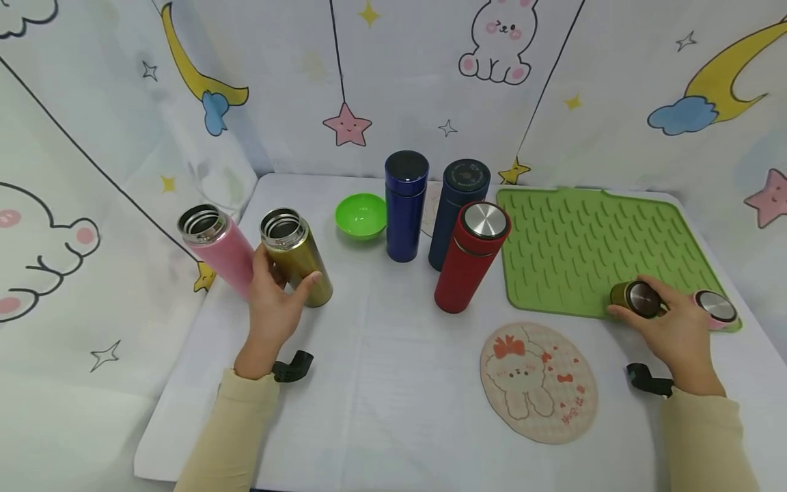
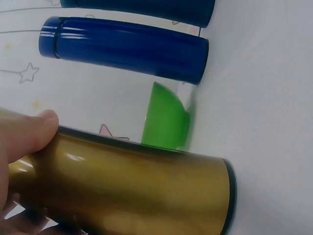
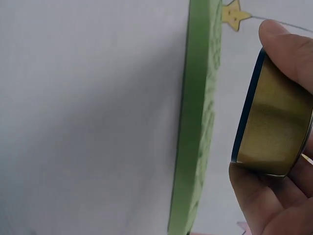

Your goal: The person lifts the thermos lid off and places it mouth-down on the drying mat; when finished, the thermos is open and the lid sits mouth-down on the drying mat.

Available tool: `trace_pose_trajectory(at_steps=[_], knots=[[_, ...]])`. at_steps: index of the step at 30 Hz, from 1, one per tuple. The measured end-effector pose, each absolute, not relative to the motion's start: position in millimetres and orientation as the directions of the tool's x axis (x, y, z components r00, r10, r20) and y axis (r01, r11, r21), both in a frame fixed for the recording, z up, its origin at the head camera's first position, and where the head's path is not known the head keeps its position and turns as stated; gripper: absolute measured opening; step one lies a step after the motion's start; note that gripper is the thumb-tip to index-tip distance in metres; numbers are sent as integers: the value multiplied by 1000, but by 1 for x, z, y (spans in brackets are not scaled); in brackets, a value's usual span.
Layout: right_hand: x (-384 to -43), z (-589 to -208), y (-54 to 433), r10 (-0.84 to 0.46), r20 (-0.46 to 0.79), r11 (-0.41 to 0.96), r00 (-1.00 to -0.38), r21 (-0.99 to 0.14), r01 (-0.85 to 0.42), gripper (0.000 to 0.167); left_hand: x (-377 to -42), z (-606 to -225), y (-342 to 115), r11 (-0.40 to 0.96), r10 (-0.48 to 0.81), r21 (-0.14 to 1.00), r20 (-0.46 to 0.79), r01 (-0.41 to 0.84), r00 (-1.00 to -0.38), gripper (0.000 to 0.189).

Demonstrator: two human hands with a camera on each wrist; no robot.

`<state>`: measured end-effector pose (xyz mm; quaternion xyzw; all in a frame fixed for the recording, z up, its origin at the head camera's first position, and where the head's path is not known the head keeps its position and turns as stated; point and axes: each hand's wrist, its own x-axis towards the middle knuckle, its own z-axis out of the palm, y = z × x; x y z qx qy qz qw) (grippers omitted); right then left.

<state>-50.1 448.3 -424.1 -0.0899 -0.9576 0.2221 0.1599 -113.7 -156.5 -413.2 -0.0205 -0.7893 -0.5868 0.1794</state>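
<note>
Clearly, the left hand (image 1: 273, 301) is gripping a gold flask (image 1: 309, 270), with its thumb on one side of the smooth, shiny cylinder. The mouth of this flask is uncovered and shows a ringed metal neck. Just to the left of this hand is a pink flask (image 1: 229, 261), whose metal mouth is also bare. Beyond the same hand, somewhat to the right, sits a glossy green bowl (image 1: 361, 217), rounded in form.

The right hand (image 1: 682, 338) pinches a short gold lid (image 3: 276, 120) by its sides, above the near edge of a green mat (image 1: 590, 249) with small raised ridges; a gap is visible between them. Just right of this hand, a pink lid (image 1: 716, 307) with a metallic disc lies at the mat's corner. Well to the left of it stands a red flask (image 1: 461, 273), topped with brushed-looking metal.
</note>
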Motion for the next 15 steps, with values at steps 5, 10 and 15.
trace_pose_trajectory(at_steps=[5,10,15], knots=[[-50,-427,467,269,180,891,-946,-419,174,81,-114,-412,-157,323,-208,919,304,228,-930,88],[-50,-428,482,277,117,890,-954,-407,208,86,-114,-412,-157,330,-225,913,324,241,-919,87],[-51,-429,492,286,74,891,-955,-388,237,89,-115,-414,-158,346,-242,905,343,249,-908,87]])
